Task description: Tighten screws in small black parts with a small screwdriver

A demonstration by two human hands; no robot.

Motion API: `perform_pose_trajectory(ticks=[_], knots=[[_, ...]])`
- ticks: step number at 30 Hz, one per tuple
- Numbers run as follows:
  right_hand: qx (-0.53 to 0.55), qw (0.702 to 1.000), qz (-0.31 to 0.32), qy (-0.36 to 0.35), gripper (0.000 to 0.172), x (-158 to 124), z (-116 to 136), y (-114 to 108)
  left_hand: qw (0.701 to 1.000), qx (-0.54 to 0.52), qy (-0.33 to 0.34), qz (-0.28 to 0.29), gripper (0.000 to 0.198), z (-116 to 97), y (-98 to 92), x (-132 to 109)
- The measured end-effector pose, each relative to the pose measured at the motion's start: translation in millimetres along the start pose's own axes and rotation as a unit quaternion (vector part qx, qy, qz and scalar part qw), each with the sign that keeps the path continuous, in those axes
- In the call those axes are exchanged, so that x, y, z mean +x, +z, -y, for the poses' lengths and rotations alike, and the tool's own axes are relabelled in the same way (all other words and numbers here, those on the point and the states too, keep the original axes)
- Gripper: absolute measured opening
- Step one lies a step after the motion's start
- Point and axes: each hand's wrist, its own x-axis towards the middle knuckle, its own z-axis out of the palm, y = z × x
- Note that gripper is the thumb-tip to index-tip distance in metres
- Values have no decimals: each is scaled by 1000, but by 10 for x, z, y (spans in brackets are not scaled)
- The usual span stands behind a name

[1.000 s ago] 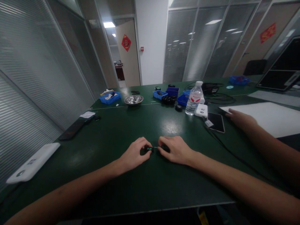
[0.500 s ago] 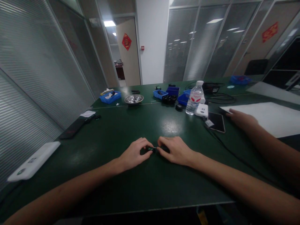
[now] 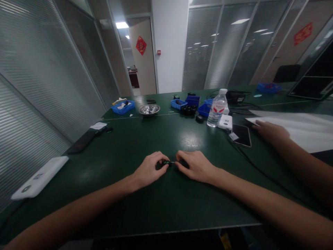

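Observation:
My left hand [image 3: 151, 170] pinches a small dark piece with green spots [image 3: 165, 162] between thumb and fingertips, just above the green table [image 3: 125, 211]. It may be a small circuit board, but it is too small to tell. Facing it, my right hand [image 3: 195, 166] has thumb and forefinger closed on a thin, light, metal-looking sliver [image 3: 172, 162]. That sliver reaches left to the dark piece; whether it is joined to it cannot be made out. Both wrists rest low over the table.
At the right, another person's hand [image 3: 273, 133] lies on white sheets [image 3: 309, 130]. Nearby are a phone [image 3: 241, 135], a water bottle [image 3: 217, 109] and a cable [image 3: 260, 173]. Farther back stand a metal bowl [image 3: 149, 110] and a blue tray [image 3: 122, 110]. A white power bank [image 3: 40, 177] lies left.
The dark piece and the right fingertips are slightly farther apart, with more of the thin sliver showing between them. The other person's top white sheet has shifted and now lies lower.

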Motion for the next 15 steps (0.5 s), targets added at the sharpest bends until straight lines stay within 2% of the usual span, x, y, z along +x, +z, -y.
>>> perform_pose_trajectory(ticks=[9, 15], knots=[[15, 1000, -13, -20, 18, -22, -34, 28, 999, -27, 42, 1, 22, -8, -42, -3], [29, 998, -13, -46, 22, -29, -30, 13, 997, -46, 36, -41, 24, 19, -56, -30]])
